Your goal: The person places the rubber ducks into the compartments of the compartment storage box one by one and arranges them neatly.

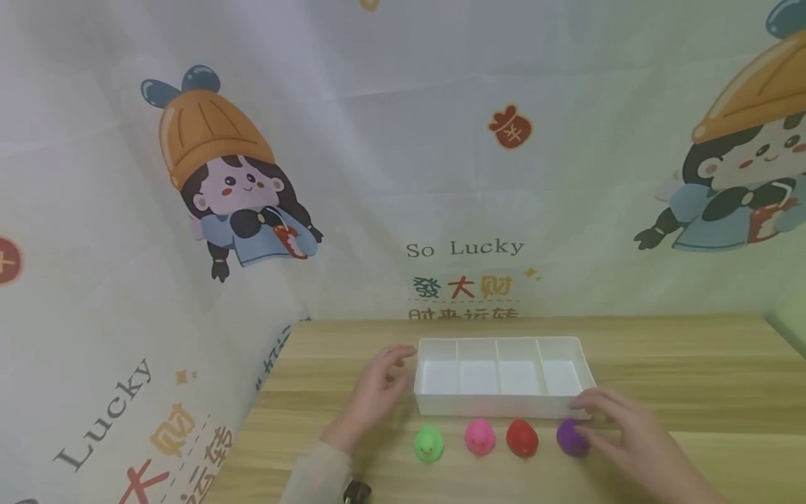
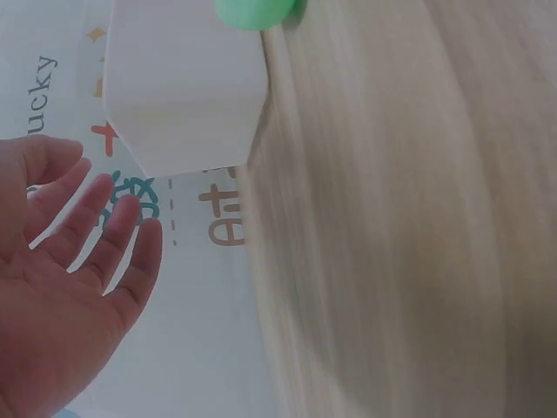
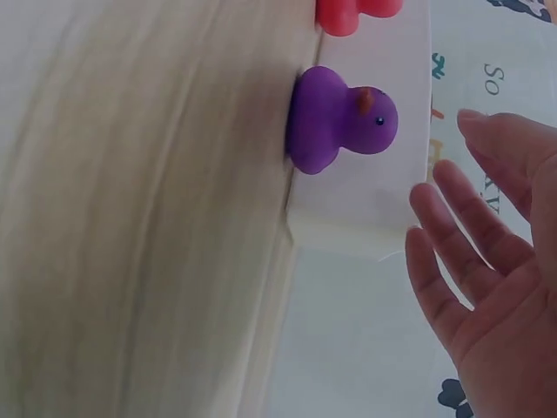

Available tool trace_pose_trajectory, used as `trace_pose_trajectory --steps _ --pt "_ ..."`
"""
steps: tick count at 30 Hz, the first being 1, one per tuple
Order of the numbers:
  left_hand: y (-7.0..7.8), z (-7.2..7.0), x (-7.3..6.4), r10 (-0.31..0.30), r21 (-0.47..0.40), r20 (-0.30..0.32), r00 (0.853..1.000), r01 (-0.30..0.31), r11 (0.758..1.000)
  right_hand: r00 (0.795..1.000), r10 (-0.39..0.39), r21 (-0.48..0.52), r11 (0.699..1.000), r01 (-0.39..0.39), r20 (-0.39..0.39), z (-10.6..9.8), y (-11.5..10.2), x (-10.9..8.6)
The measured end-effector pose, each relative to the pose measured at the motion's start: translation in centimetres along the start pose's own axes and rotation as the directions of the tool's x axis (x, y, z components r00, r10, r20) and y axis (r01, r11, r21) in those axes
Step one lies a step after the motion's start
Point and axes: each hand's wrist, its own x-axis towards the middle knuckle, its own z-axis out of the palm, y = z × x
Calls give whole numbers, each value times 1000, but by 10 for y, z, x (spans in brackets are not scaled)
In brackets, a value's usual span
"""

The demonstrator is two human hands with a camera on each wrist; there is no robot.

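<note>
Tray (image 1: 491, 404), long axis left-to-right on counter (image 1: 693, 357), left hand (image 1: 378, 385) and right hand (image 1: 630, 430) apart, relaxed, at opposite ends

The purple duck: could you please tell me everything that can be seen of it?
The purple duck looks smooth and rubbery, with a rounded body, an orange-red beak and one visible dark eye. It sits upright on the wooden table, in front of the right end of the white tray, right of the red duck. Nearby, the right grip looks apart from it.

Pale cartoon-printed backdrop (image 1: 390, 161), wood-grain tabletop (image 1: 693, 357), soft muted light
</note>
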Motion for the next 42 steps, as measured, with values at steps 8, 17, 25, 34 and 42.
trace_pose_trajectory --steps 8,17,25,34,42 --pt "-8 3 3 -48 -9 53 997 48 999 998 -28 71 997 24 50 6 7 -7" --pt "-9 5 3 -27 -15 81 996 28 999 984 -143 130 983 129 107 6 10 -7" --pt "-17 8 3 -23 -67 64 998 27 997 977 -196 127 974 185 81 8 13 -8" --pt "-17 8 4 -1 -127 88 996 12 992 981 -166 99 983 156 97 9 14 -9" --pt "12 -5 2 2 -163 90 996 13 986 989 -108 56 993 103 98 10 11 -8"
